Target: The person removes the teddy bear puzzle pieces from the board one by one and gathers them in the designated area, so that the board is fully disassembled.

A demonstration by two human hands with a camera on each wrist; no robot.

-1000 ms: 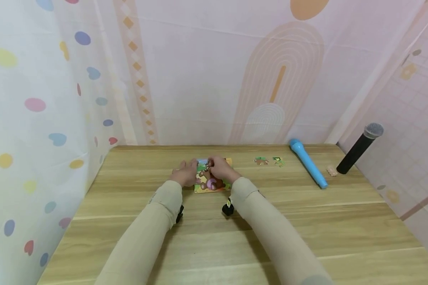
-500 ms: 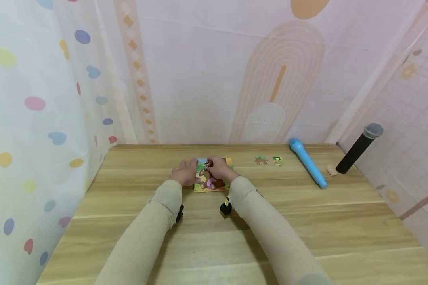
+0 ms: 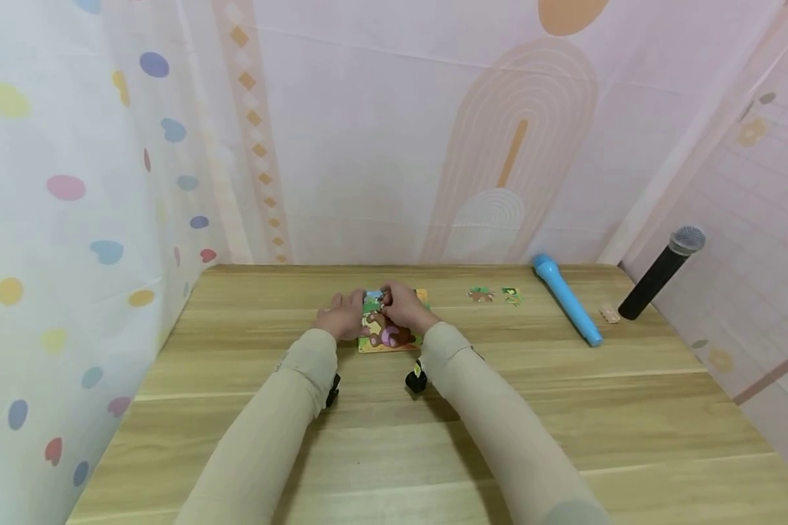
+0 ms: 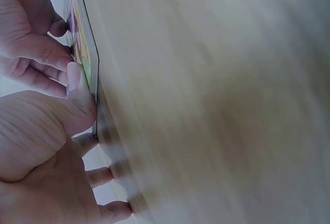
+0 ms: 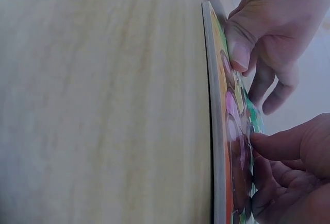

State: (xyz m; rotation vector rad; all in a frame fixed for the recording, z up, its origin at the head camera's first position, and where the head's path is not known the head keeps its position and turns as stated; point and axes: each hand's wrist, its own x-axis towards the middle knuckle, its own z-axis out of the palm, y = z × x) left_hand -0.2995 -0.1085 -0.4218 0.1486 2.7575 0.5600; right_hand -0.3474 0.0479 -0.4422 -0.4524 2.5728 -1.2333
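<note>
A jigsaw puzzle board (image 3: 373,344) with a brown bear picture lies flat near the table's back. My left hand (image 3: 343,317) steadies its left edge: in the left wrist view the thumb (image 4: 77,92) presses on the board's face, and the other fingers are spread, touching the tabletop beside it. Over the board's upper middle is my right hand (image 3: 406,308), its thumb and curled fingers pinching a small puzzle piece (image 3: 386,299) against the picture. Fingers hide most of that piece, and whether it lies flush cannot be told.
Loose puzzle pieces, one brown (image 3: 481,294) and one green and yellow (image 3: 512,295), lie right of the board. Farther right are a blue toy microphone (image 3: 568,302), a small pinkish piece (image 3: 610,314) and a black microphone (image 3: 657,281). A patterned curtain (image 3: 354,146) borders the table.
Both hands stay almost in place on the board. The right wrist has shifted slightly to the left since a second ago; the loose pieces lie as before.
</note>
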